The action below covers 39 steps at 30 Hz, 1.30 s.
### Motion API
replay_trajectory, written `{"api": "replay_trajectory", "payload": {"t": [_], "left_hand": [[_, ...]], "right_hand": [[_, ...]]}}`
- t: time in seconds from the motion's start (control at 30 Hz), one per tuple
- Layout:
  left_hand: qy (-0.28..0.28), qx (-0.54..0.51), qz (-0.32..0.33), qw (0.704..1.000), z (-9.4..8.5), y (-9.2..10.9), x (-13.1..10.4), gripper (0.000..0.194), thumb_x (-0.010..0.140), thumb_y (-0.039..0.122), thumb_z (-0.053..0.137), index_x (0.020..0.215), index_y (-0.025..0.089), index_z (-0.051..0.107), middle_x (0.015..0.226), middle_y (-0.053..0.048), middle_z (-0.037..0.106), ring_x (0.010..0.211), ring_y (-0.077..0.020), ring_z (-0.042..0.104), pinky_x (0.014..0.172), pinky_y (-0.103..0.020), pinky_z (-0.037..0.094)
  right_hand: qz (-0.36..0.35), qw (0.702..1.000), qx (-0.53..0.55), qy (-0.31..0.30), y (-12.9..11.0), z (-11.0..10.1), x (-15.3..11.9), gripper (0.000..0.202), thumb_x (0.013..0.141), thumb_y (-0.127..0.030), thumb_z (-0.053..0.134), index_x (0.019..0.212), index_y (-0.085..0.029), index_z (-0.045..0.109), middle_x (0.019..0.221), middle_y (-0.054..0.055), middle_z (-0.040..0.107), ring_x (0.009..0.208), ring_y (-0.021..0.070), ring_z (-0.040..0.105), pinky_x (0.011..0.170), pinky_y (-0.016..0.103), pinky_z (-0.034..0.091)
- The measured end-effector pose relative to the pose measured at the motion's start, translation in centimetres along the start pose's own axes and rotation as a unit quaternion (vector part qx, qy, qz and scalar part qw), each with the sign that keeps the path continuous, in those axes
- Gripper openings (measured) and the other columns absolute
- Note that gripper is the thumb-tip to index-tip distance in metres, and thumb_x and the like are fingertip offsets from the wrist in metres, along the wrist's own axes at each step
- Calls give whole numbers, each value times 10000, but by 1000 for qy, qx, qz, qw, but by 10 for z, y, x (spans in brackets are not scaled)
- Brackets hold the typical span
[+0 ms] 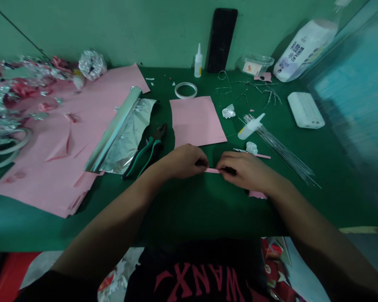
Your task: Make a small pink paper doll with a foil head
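**Two hands pinch one pink paper strip over a green table**

One narrow pink strip [212,170] lies just right of the middle of the frame, stretched between two bare hands. The left hand [189,161] is curled nearly closed, fingertips pinching the strip's left end; the right hand [244,167] pinches its right end, fingers bent.

Just above the hands sits one pink sheet [197,121], with one white ring [185,97] at its top edge. Two small glue bottles: an upright bottle [198,67] at upper centre, and a tilted bottle [248,129] lying right of the sheet, by one bundle of wires [283,153]. Two crumpled foil lumps — an upper lump [228,111] and a lower lump [251,147] — lie right of centre, the lower one close above the right hand.

Left of the sheet are one pair of pliers [148,152] and one foil roll [113,130], bordering the left hand's side. Large pink paper [94,109] fills the left. Along the top and right: one phone [222,40], one clear tub [256,65], one drink bottle [305,52], one white box-like device [306,110].

Green tabletop [208,209] shows between the hands and the front edge — that edge crosses the lower frame.
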<state>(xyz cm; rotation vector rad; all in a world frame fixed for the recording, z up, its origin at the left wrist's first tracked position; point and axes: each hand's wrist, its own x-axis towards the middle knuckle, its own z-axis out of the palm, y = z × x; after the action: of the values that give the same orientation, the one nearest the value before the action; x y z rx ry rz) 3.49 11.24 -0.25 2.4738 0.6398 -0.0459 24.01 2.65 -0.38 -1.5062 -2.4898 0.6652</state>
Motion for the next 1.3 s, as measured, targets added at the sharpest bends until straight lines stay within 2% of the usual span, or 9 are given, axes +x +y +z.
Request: {"api": "replay_trajectory", "payload": {"t": [0.27, 0.57, 0.77, 0.9, 1.03, 1.3], "left_hand": [[2, 8, 25, 1000, 1, -3, -2, 239, 845, 175, 538, 930, 193, 760, 949, -40, 761, 874, -183, 676, 785, -307, 472], [21, 35, 52, 998, 1, 1, -4, 175, 809, 152, 577, 854, 191, 742, 916, -30, 728, 836, -161, 654, 735, -266, 463], [24, 57, 81, 995, 3, 0, -7, 156, 830, 164, 586, 861, 196, 735, 904, -19, 707, 845, -157, 646, 686, -254, 443], [26, 99, 108, 989, 2, 2, -9, 191, 841, 159, 578, 902, 220, 749, 920, -26, 703, 885, -178, 649, 676, -271, 442], [37, 120, 121, 985, 1, 5, -12, 192, 816, 164, 578, 866, 219, 756, 881, -30, 689, 822, -179, 643, 645, -284, 441], [24, 114, 111, 987, -3, 6, -14, 222, 799, 177, 578, 870, 244, 778, 913, -27, 707, 823, -182, 653, 650, -286, 444]], "right_hand": [[-5, 1000, 1, 5, -1, 1, 0, 187, 858, -122, 525, 920, -180, 692, 952, 49, 664, 803, 161, 633, 703, 284, 447], [-24, 999, -26, -17, -5, 1, -3, 196, 864, -95, 509, 885, -171, 688, 952, 58, 634, 805, 158, 626, 708, 280, 449], [-62, 994, -85, -41, -5, -4, -7, 264, 869, -99, 493, 1004, -176, 706, 1034, 84, 650, 864, 204, 647, 687, 308, 457], [-88, 988, -121, -42, -7, -6, -9, 297, 849, -105, 505, 1038, -178, 722, 1010, 93, 658, 841, 215, 646, 683, 323, 460], [-97, 985, -137, -39, -11, -7, -12, 304, 841, -133, 525, 1062, -170, 730, 1003, 103, 662, 822, 217, 646, 691, 335, 464], [-69, 993, -98, -15, -9, -3, -8, 244, 868, -164, 526, 924, -216, 758, 999, 65, 691, 823, 199, 659, 645, 312, 432]]}}
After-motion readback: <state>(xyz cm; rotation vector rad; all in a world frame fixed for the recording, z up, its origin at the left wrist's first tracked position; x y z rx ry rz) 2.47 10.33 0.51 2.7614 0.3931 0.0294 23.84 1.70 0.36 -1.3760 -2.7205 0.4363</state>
